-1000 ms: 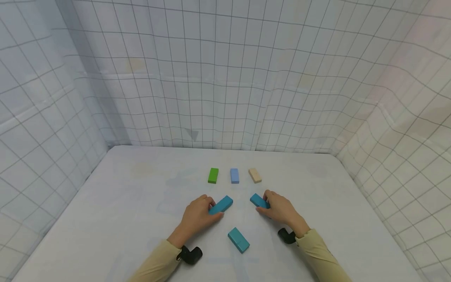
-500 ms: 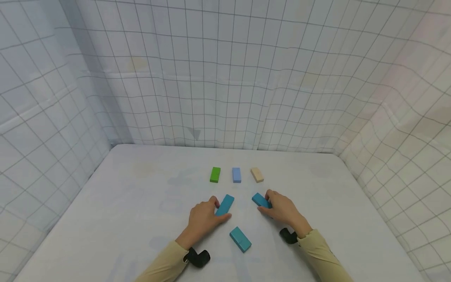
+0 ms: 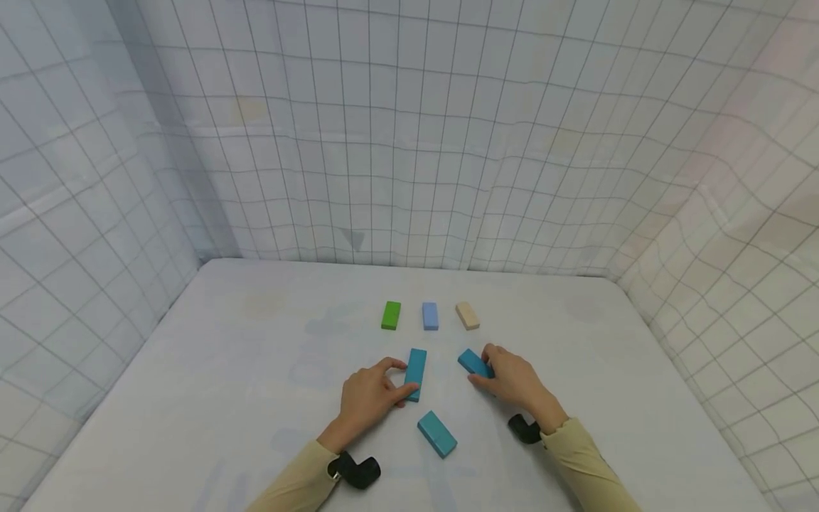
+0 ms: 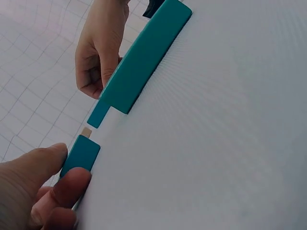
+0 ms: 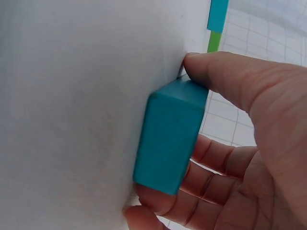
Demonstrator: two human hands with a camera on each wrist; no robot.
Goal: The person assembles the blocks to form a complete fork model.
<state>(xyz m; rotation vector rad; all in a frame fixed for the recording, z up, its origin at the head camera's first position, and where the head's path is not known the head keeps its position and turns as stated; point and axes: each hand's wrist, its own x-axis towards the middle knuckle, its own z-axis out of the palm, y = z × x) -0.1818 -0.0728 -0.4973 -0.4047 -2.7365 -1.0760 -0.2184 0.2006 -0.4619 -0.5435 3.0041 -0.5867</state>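
Note:
A long blue block (image 3: 415,375) lies on the white table with its far end pointing nearly straight away. My left hand (image 3: 373,395) pinches its near part; thumb and fingertip sit on either side of the blue block (image 4: 80,157) in the left wrist view. My right hand (image 3: 514,382) holds a second blue block (image 3: 475,363), which lies slanted to the right of the first. Thumb and fingers flank this second block (image 5: 169,139) in the right wrist view, and the hand covers its near end. A teal block (image 3: 437,434) lies untouched between the forearms.
Beyond the hands, a green block (image 3: 391,316), a light blue block (image 3: 430,316) and a beige block (image 3: 468,316) lie in a row. A white sheet with a dark grid (image 3: 409,142) hangs behind the table (image 3: 256,334) and at both sides.
My left hand has turned the left blue block from a slant to almost straight and shifted its fingers on it. The right hand and its block have stayed in place.

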